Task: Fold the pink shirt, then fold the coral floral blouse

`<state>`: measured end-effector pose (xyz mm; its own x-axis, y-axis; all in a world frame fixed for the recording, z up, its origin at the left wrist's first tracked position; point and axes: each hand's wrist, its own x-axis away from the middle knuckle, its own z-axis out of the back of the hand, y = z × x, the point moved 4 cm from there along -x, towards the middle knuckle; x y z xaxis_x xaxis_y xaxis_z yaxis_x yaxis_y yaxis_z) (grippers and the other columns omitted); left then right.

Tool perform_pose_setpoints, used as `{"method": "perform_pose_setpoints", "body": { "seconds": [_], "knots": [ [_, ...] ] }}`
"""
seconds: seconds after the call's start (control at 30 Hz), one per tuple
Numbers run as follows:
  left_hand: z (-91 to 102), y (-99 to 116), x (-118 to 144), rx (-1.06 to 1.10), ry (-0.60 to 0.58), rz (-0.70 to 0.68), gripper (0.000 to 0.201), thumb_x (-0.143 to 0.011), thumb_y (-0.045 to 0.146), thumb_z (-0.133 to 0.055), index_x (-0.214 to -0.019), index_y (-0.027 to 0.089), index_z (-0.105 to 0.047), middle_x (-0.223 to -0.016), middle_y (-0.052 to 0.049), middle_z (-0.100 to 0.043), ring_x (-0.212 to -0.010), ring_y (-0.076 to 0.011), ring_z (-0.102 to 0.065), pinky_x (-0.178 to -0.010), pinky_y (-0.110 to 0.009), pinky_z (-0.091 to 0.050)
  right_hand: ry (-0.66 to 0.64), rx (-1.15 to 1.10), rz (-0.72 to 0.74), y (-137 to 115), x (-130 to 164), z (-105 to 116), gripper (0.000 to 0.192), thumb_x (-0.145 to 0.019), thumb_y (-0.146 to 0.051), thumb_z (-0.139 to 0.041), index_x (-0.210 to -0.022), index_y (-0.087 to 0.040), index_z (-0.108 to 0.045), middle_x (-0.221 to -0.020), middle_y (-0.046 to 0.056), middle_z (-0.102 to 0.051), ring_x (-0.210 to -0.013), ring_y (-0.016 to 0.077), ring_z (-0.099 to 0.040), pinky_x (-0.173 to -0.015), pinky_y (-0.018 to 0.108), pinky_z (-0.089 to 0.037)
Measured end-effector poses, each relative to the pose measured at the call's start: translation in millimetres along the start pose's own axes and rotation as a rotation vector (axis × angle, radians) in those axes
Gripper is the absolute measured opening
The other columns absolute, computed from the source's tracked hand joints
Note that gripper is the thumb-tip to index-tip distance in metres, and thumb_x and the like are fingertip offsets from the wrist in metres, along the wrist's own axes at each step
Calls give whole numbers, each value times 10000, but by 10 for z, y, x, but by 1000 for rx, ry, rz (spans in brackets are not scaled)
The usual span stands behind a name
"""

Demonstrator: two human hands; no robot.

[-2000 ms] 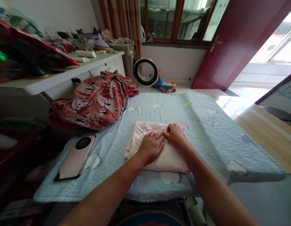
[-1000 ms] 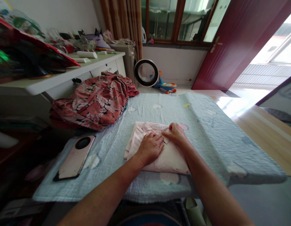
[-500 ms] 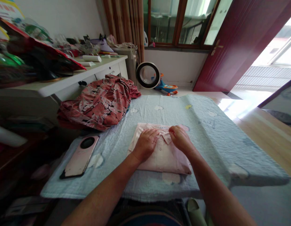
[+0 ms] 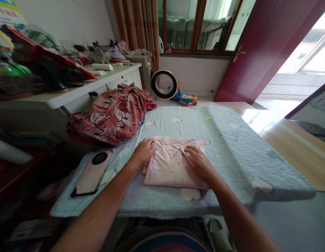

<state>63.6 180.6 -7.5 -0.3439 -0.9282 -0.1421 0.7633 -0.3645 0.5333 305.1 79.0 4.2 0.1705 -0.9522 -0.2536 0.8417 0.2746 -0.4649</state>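
Domestic room, lived in. Evidence: cluttered white table [image 4: 81, 89] against the wall; beyond it, curtains [image 4: 137, 24], a child's ride-on toy [image 4: 185, 97], and a red door [image 4: 259, 49].

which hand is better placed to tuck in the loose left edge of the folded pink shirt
Left, probably. The left hand already rests at the pink shirt's left edge; the right hand lies flat on its front.

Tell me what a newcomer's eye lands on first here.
A folded pink shirt lies mid-table on a pale blue quilted cloth, with the left hand at its left edge and the right hand flat on it. To the left are a heaped red floral garment and a pink phone lying face down.
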Motion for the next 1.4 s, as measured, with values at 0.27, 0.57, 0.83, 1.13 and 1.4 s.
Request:
{"method": "perform_pose_setpoints", "body": {
  "seconds": [0.27,0.57,0.83,1.13,1.4],
  "knots": [
    [-25,-187,267,519,-249,311,439,-671,459,-691,-960,133,-644,-760,-14,-647,-610,-153,-588,-566,-259,-439,-62,138,-54,586,115,418,319,-902,-275,-462,-1150,-140,-612,-1156,147,-626,-1028,247,-609,-904,363,-452],
    [-182,-175,278,614,-217,388,388,-633,470,-742,-782,122,-654,-668,-19,-643,-549,-141,-566,-495,-235,-387,-35,42,-309,755,87,202,289,-879,-397,-484,-1057,-191,-580,-658,-10,-611,-603,162,-552,-579,259,-316],
    [-230,-96,163,493,-39,238,339,-693,342,-690,-949,121,-697,-926,-93,-748,-822,-237,-686,-662,-279,-506,97,89,-433,692,201,133,343,-888,-416,-476,-1138,-198,-565,-738,11,-637,-669,179,-573,-602,264,-308],
    [-128,126,164,353,134,98,265,-851,346,-567,-1006,169,-686,-901,-48,-713,-852,-201,-637,-794,-269,-465,234,21,-379,533,232,115,297,-887,-327,-432,-1116,-198,-570,-690,3,-598,-621,183,-543,-614,279,-326],
    [-210,88,179,2,78,231,221,-878,326,-568,-1024,178,-646,-953,-96,-687,-922,-236,-641,-794,-285,-444,220,52,-389,572,249,67,301,-934,-355,-397,-1097,-186,-586,-799,55,-656,-718,208,-602,-682,296,-411]
  ]
}}
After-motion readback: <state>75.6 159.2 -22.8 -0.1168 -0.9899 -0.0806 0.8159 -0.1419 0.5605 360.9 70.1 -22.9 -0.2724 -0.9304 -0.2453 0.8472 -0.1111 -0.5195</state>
